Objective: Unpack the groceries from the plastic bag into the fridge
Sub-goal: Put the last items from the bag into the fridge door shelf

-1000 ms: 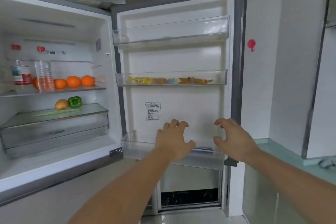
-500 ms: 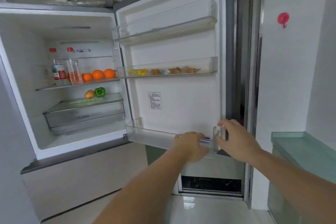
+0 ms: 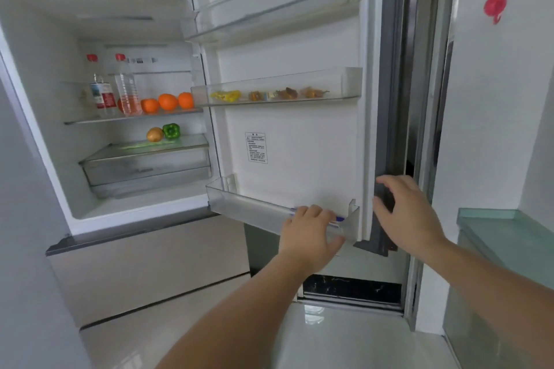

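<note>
Head camera view, looking forward and down: an open fridge with smooth white plastic walls fills the left half. Its door stands swung open at centre, inner face toward the viewer.

The door carries three long, clear plastic bins, each running left to right. The lowest bin, at about 6 o'clock on the door, is a shallow transparent trough. The left hand grips its front lip near the right end, fingers curled over the rim, beside something blue lying there that is too hidden to name. The right hand, at 3 o'clock from the left, has its fingers spread and lightly bent against the door's dark grey outer edge.

The middle bin holds small wrapped items, yellow and brown.

Inside, a glass shelf bears two upright red-capped bottles and round oranges. Below, a green pepper sits on the glass lid above a clear drawer.

At 4 o'clock, a pale green glass counter. The floor is glossy pale tile. A red hook clings to the white wall.
</note>
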Demonstrator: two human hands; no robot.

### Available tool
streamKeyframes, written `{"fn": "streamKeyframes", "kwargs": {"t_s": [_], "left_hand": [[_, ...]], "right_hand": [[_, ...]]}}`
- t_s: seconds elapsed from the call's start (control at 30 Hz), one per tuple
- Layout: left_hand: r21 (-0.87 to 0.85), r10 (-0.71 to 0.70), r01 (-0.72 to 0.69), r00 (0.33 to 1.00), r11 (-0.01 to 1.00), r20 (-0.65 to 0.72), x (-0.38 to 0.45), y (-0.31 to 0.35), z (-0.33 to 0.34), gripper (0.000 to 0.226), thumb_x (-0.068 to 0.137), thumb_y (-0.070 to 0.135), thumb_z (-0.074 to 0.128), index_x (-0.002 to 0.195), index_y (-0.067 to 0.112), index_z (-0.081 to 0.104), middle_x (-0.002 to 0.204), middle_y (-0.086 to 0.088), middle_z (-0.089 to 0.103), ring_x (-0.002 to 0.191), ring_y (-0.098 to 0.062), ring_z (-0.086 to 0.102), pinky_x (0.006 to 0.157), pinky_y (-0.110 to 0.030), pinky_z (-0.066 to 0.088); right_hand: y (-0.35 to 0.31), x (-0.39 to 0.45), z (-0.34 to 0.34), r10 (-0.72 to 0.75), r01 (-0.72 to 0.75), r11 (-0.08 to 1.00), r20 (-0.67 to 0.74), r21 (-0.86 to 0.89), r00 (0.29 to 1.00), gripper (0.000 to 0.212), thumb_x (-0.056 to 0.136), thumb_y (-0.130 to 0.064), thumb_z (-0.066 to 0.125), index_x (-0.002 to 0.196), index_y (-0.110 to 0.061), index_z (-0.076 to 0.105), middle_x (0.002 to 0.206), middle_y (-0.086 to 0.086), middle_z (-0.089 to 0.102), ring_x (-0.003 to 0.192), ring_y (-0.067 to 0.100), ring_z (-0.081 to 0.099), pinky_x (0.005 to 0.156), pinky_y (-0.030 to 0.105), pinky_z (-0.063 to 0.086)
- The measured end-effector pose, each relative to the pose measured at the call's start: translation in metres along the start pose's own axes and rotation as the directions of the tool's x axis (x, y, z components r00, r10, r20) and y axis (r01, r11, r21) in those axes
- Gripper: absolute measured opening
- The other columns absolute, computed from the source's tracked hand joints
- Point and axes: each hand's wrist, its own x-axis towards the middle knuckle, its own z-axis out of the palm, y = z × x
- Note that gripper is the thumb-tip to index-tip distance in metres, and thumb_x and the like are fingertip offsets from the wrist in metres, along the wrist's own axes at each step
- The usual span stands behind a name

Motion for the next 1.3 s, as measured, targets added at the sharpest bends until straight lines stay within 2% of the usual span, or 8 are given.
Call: {"fn": "streamKeyframes", "kwargs": {"t_s": [0.13,0.3,0.57,0.7,0.8,0.93,1.07,1.3], "left_hand": [[-0.004,-0.074,0.073,0.996,0.997,-0.048,-0.03,-0.012,-0.019,0.034,0.093,0.048,0.048,0.119,0.025,0.055,0.122,0.005,0.054,0.117,-0.017,0.044,0.095,-0.034,0.041],[0.009,-0.17,0.17,0.984,0.985,-0.056,-0.076,-0.034,-0.048,0.031,0.093,0.047,0.049,0.115,0.025,0.055,0.122,0.006,0.054,0.114,-0.015,0.048,0.096,-0.032,0.039],[0.124,-0.314,0.318,0.948,0.94,-0.048,-0.147,-0.088,-0.095,0.033,0.096,0.046,0.045,0.122,0.027,0.052,0.128,0.005,0.058,0.108,-0.022,0.057,0.093,-0.032,0.038],[0.023,-0.401,0.405,0.912,0.914,-0.088,-0.18,-0.124,-0.12,0.035,0.095,0.041,0.049,0.128,0.029,0.051,0.13,0.004,0.059,0.111,-0.024,0.057,0.091,-0.03,0.04],[-0.142,-0.429,0.408,0.884,0.902,-0.185,-0.202,-0.146,-0.146,0.042,0.093,0.037,0.053,0.135,0.031,0.046,0.136,0.007,0.054,0.12,-0.019,0.052,0.094,-0.028,0.043],[-0.247,-0.395,0.322,0.846,0.914,-0.358,-0.229,-0.162,-0.191,0.049,0.093,0.03,0.056,0.14,0.029,0.042,0.141,0.01,0.047,0.13,-0.011,0.04,0.1,-0.022,0.033],[-0.228,-0.353,0.277,0.819,0.934,-0.452,-0.262,-0.183,-0.224,0.047,0.094,0.027,0.054,0.14,0.028,0.044,0.139,0.01,0.048,0.13,-0.011,0.041,0.105,-0.024,0.034],[-0.369,-0.51,0.404,0.821,0.837,-0.257,-0.295,-0.234,-0.246,0.052,0.098,0.016,0.042,0.147,0.032,0.036,0.147,0.006,0.044,0.134,-0.011,0.043,0.108,-0.027,0.038]], "right_hand": [[-0.013,0.001,-0.007,-0.004,0.018,0.998,-0.21,0.061,0.978,0.05,0.097,-0.023,0.048,0.144,-0.013,0.035,0.152,0.01,0.028,0.137,0.03,0.033,0.108,0.044,0.034],[-0.037,-0.013,0.0,-0.053,0.084,0.98,-0.174,0.18,0.983,0.046,0.1,-0.017,0.037,0.147,-0.016,0.033,0.157,0.002,0.019,0.142,0.026,0.023,0.11,0.035,0.024],[-0.097,-0.064,0.015,-0.348,0.368,0.929,-0.246,0.036,0.904,0.049,0.088,-0.007,0.039,0.135,-0.009,0.051,0.143,0.014,0.035,0.122,0.04,0.039,0.099,0.057,0.036],[-0.138,-0.077,0.018,-0.528,0.535,0.845,-0.178,-0.008,0.83,0.053,0.083,0.008,0.052,0.133,-0.01,0.053,0.138,0.015,0.039,0.116,0.039,0.048,0.097,0.056,0.041],[-0.184,-0.08,0.023,-0.603,0.621,0.78,-0.171,0.079,0.779,0.053,0.084,0.003,0.054,0.136,-0.008,0.048,0.139,0.014,0.035,0.116,0.032,0.048,0.101,0.045,0.041],[-0.251,-0.089,0.042,-0.596,0.606,0.768,-0.112,0.206,0.795,0.068,0.083,-0.008,0.064,0.144,-0.011,0.035,0.151,0.008,0.024,0.123,0.023,0.044,0.098,0.034,0.04],[-0.313,-0.094,0.076,-0.572,0.561,0.788,-0.034,0.254,0.819,0.076,0.087,-0.026,0.064,0.151,-0.019,0.023,0.16,-0.003,0.008,0.138,0.026,0.035,0.108,0.046,0.037],[-0.421,-0.096,0.142,-0.525,0.515,0.827,-0.018,0.226,0.851,0.078,0.084,-0.027,0.067,0.15,-0.018,0.025,0.159,0.003,0.017,0.132,0.032,0.042,0.103,0.048,0.036]]}}
